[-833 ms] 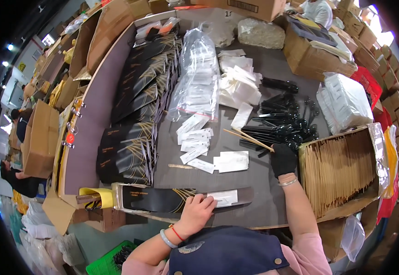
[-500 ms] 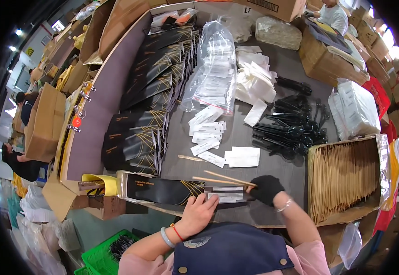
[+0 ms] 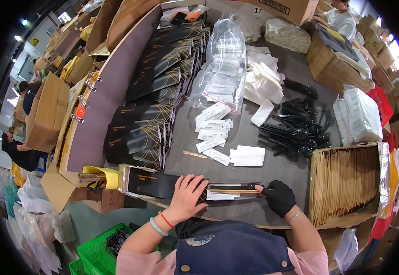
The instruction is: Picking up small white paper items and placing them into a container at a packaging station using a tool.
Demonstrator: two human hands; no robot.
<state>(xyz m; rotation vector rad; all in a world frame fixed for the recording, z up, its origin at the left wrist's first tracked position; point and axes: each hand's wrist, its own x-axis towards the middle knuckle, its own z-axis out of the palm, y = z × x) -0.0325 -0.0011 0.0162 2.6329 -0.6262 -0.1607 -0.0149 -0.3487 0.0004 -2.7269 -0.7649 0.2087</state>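
A black paper sleeve (image 3: pixel 151 184) with gold lines lies at the table's front edge. My left hand (image 3: pixel 188 196) rests flat on its right end, fingers stretched out. From under that hand, wooden chopsticks (image 3: pixel 236 190) stick out to the right, lying over a white packet (image 3: pixel 220 196). Black plastic cutlery (image 3: pixel 247 186) lies alongside them. My right hand (image 3: pixel 279 198), in a black glove with bare thumb tip, is closed at the right end of the chopsticks. How far they reach into the sleeve is hidden by my left hand.
Rows of black sleeves (image 3: pixel 137 142) stand at the left. White packets (image 3: pixel 247 156), a clear bag (image 3: pixel 227 68), napkins (image 3: pixel 263 82) and black spoons (image 3: pixel 296 126) lie beyond my hands. A box of chopsticks (image 3: pixel 346 183) stands at the right, a green basket (image 3: pixel 101 247) below the table.
My right hand has lowered the chopsticks from a slant to level with the sleeve and moved slightly right. My left hand has moved left and now lies flatter over the sleeve's end.
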